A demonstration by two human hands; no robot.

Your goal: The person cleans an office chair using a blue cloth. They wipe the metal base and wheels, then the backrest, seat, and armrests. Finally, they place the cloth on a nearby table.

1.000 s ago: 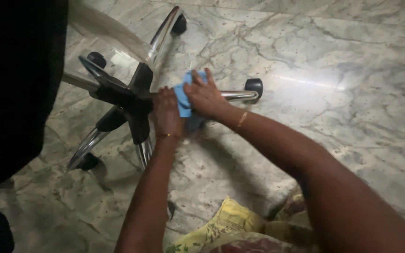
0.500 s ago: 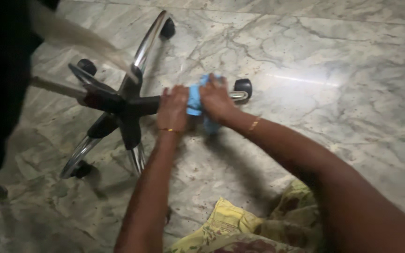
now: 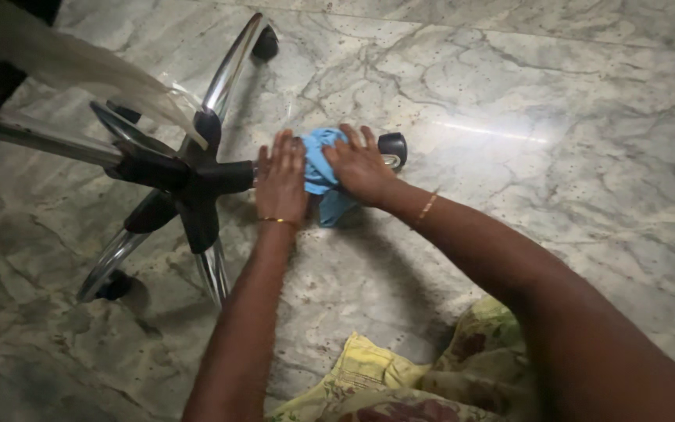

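Indoor room, likely home or office: polished marble floor, chrome five-star office chair base with black castors.

Two hands: left and right, side by side near centre. One blue cloth between them. One chair base at 9 o'clock, with five chrome legs. Three castors visible: one just right of the hands, one at 11 o'clock, one at 8 o'clock. Two bangles, one per wrist.
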